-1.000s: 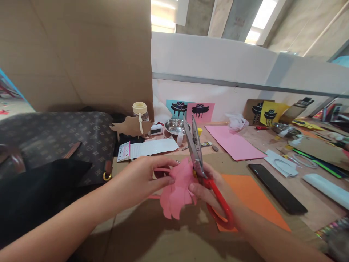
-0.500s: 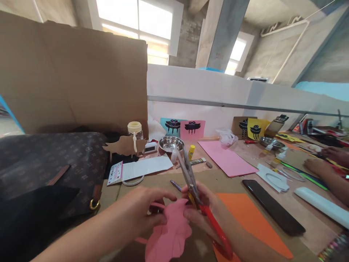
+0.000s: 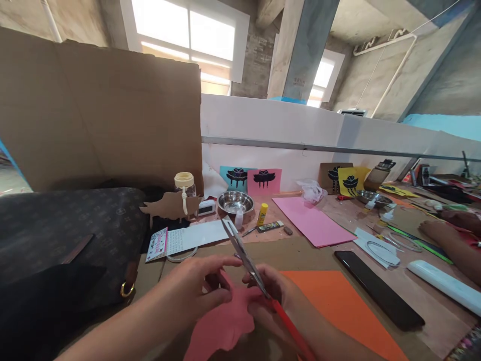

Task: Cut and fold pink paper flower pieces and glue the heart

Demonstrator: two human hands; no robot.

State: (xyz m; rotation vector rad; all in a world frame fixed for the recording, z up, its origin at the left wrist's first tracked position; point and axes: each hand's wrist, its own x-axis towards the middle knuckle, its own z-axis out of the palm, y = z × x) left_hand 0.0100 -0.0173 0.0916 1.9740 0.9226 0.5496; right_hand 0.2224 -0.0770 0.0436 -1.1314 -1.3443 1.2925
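A pink paper cutout [image 3: 225, 321] with a wavy edge is held between both hands above the brown cardboard. My left hand [image 3: 203, 286] pinches its upper left part between thumb and fingers. On the other side, my right hand [image 3: 274, 296] grips the paper's right edge and also has the red-handled scissors [image 3: 259, 281] lying across it. Their metal blades point up and left, slightly apart at the tips, above the paper rather than on it. Part of the handles is hidden by the right hand.
Orange paper [image 3: 345, 311] and a black phone [image 3: 379, 288] lie at right. Behind are pink sheets [image 3: 311, 220], a metal bowl [image 3: 236, 202], a glue stick [image 3: 262, 214] and a white sticker sheet [image 3: 195, 236]. A dark bag [image 3: 75, 225] fills the left. Another person's hand [image 3: 432, 230] rests at far right.
The pink cutout has tilted and shifted slightly left and down. The scissors have swung a little left with my right hand. The view has shifted slightly.
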